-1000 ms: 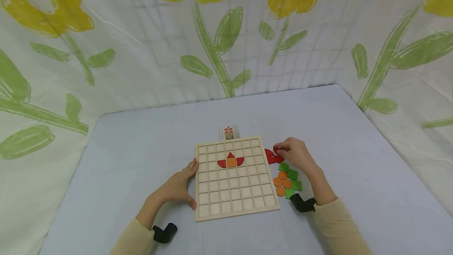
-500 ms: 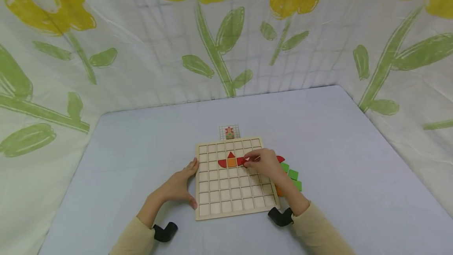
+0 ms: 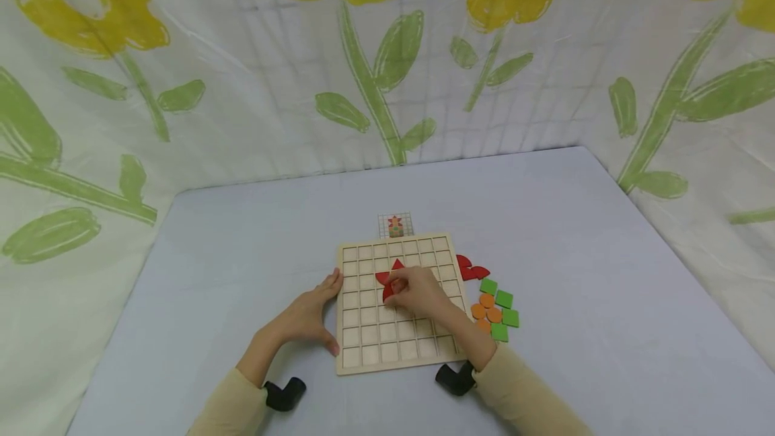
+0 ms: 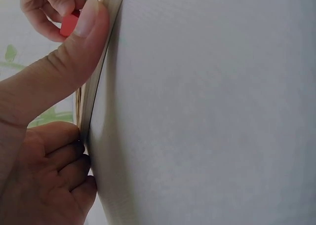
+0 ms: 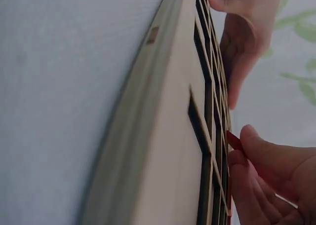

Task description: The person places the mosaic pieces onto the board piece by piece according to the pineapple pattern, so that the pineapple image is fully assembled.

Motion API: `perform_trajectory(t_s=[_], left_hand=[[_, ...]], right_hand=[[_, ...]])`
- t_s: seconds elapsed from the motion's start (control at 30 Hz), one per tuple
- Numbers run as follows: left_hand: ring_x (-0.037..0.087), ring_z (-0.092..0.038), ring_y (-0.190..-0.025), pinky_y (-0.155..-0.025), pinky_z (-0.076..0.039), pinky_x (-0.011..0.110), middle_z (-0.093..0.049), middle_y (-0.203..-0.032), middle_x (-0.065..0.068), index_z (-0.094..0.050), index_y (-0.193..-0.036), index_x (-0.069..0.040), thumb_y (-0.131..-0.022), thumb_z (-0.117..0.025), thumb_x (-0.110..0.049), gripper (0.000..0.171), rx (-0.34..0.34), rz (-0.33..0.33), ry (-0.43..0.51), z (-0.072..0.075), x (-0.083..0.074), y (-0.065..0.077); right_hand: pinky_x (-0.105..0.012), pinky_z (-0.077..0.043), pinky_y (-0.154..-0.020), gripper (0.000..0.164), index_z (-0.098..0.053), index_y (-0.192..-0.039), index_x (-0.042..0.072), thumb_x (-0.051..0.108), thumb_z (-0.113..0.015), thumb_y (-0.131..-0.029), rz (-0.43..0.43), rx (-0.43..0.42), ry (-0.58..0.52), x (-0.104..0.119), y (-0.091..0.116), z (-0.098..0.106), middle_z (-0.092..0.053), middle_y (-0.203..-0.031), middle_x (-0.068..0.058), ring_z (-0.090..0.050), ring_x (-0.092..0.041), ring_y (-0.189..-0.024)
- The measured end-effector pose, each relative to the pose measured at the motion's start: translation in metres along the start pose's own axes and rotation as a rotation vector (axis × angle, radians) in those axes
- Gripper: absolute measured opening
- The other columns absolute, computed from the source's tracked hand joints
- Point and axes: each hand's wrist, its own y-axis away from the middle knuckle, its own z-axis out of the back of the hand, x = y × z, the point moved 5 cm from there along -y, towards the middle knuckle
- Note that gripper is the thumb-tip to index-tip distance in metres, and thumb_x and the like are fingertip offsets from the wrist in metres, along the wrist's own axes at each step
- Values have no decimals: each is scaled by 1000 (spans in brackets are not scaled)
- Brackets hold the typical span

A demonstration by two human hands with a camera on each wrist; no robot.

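Note:
The square wooden grid board (image 3: pixel 367 335) lies on the table. My left hand (image 3: pixel 309 315) rests along its left edge, fingers at the side and thumb near the front left corner. Over the board, my right hand (image 3: pixel 422 293) pinches a red piece with a curved edge (image 3: pixel 388 294) between thumb and fingertips; this red piece (image 5: pixel 234 140) also shows in the right wrist view. Just behind those fingers a red triangle (image 3: pixel 397 264) and a red quarter-circle (image 3: pixel 382 277) lie in cells. The right hand hides the orange square and the right-hand red quarter-circle.
Right of the board lie several red pieces (image 3: pixel 471 268), orange discs (image 3: pixel 487 301) and green squares (image 3: pixel 504 299). A small pattern card (image 3: pixel 395 225) lies behind the board. A flower-printed cloth (image 3: pixel 260 86) hangs beyond the table (image 3: pixel 242 241).
My right hand has brought a red piece from the pile at the right, leftward over the board, to below the orange square's row. My left hand has stayed at the board's edge.

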Motion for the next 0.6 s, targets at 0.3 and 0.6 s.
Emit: perform_trajectory(t_s=[0.3, 0.6], left_hand=[[42, -20, -143, -110, -24, 60, -17, -157, 25, -25, -147, 12, -50, -96, -24, 125, 4, 0, 8, 0, -1, 0], [43, -20, -143, -111, -25, 59, -16, -156, 26, -25, -147, 13, -50, -97, -24, 126, 2, -1, 1, 0, 0, 0]], right_hand=[[-22, -37, -52, 29, -73, -100, 7, 16, -84, -75, 20, 50, 172, 10, -1, -5, -50, -61, 6, -44, -8, -56], [-18, -38, -51, 11, -78, -94, 6, 13, -74, -86, 74, 6, 232, 16, 1, -2, -67, -70, 1, -53, -8, -59]])
